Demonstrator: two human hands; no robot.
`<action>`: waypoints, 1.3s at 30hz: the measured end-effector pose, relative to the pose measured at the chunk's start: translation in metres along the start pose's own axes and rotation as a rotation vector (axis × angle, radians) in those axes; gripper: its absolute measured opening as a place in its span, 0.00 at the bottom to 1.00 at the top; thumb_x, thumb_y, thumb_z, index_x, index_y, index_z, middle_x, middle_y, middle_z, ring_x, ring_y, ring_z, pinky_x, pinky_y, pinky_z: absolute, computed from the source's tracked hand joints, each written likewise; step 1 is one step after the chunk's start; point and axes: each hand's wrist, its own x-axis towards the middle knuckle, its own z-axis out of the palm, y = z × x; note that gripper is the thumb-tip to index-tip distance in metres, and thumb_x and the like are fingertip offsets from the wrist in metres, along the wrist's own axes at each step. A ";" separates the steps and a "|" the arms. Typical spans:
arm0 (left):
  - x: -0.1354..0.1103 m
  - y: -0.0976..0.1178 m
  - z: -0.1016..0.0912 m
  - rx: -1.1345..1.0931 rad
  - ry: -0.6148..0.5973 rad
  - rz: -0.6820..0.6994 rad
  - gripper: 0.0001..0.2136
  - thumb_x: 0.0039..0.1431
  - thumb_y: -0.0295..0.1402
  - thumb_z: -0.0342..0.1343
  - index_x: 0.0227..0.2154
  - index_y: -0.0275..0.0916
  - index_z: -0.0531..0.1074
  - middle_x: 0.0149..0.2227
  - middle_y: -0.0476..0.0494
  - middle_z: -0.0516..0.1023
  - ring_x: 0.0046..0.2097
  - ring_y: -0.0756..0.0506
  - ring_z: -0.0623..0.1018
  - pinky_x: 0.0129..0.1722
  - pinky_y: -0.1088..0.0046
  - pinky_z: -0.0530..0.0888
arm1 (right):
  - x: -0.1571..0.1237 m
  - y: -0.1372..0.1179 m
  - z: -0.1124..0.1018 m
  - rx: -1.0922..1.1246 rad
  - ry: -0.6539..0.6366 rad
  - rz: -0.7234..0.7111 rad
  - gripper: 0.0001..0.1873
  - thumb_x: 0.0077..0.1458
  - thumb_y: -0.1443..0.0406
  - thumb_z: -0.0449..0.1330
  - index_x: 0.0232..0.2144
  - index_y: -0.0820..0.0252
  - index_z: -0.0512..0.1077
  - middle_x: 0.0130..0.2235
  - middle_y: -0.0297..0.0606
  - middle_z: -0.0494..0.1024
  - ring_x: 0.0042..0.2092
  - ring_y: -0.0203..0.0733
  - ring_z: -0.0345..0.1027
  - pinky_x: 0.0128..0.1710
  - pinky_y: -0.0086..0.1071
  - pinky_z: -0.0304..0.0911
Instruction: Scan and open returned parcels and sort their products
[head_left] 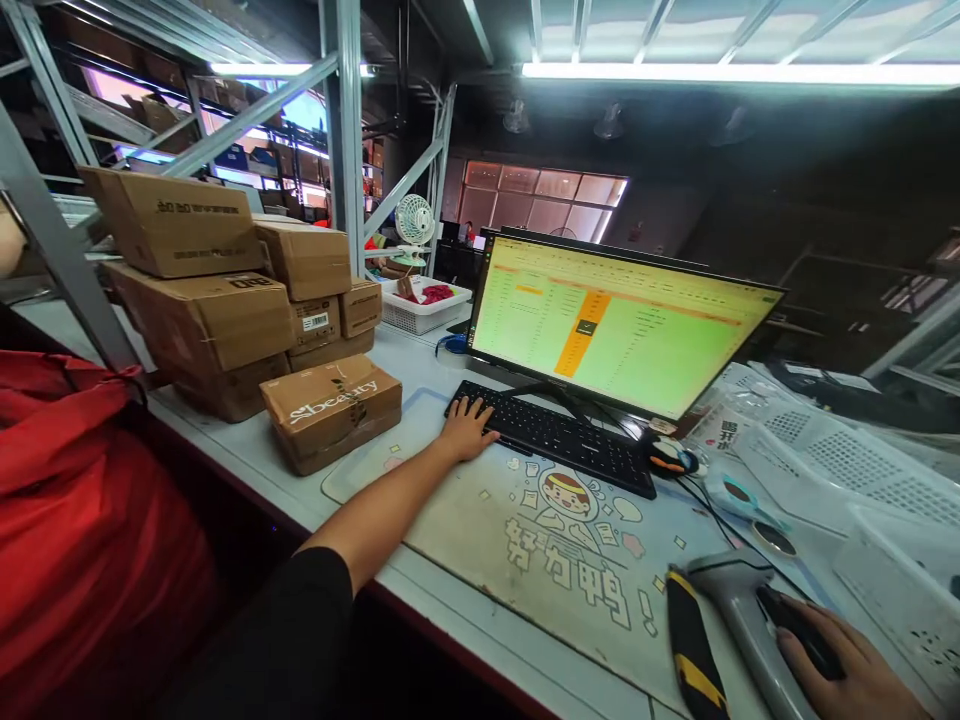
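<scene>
My left hand (466, 430) lies on the left end of a black keyboard (574, 435), its fingers spread over the keys. At the lower right, my right hand (844, 655) is wrapped round a black computer mouse (806, 632). Right beside the mouse lies a grey handheld barcode scanner (742, 610). A black and yellow tool handle (694, 645) is left of the scanner, its lower end cut off by the frame. Behind the keyboard stands a monitor (622, 325) showing a spreadsheet-like table with an orange column and a small dark pop-up box.
A printed desk mat (480, 530) lies under the keyboard. Several cardboard boxes (217, 310) are stacked at the left, with a "Sbeauty" box (330, 408) in front. White plastic baskets (832, 470) crowd the right. A metal shelf post (349, 130) rises behind. Someone's red garment (90, 540) shows at left.
</scene>
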 end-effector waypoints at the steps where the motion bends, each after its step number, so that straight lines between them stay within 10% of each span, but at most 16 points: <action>1: 0.000 0.000 0.000 -0.003 -0.007 0.002 0.35 0.71 0.55 0.43 0.75 0.45 0.56 0.77 0.40 0.49 0.77 0.29 0.48 0.76 0.46 0.45 | 0.001 -0.001 0.001 0.063 0.006 0.023 0.17 0.48 0.47 0.56 0.38 0.41 0.75 0.45 0.46 0.81 0.47 0.65 0.80 0.52 0.58 0.76; 19: -0.003 0.002 -0.007 -0.008 -0.097 0.003 0.36 0.71 0.56 0.40 0.76 0.46 0.50 0.79 0.42 0.42 0.78 0.30 0.41 0.76 0.46 0.41 | 0.005 -0.017 -0.004 0.213 -0.003 0.126 0.16 0.44 0.46 0.60 0.35 0.40 0.74 0.43 0.47 0.81 0.49 0.70 0.78 0.56 0.65 0.71; 39: -0.007 0.000 -0.006 0.081 -0.126 0.003 0.36 0.71 0.57 0.44 0.76 0.47 0.49 0.78 0.42 0.41 0.78 0.28 0.43 0.75 0.42 0.44 | -0.011 -0.040 -0.018 -0.135 -0.035 0.145 0.25 0.56 0.52 0.51 0.47 0.56 0.77 0.51 0.49 0.80 0.48 0.59 0.77 0.50 0.53 0.73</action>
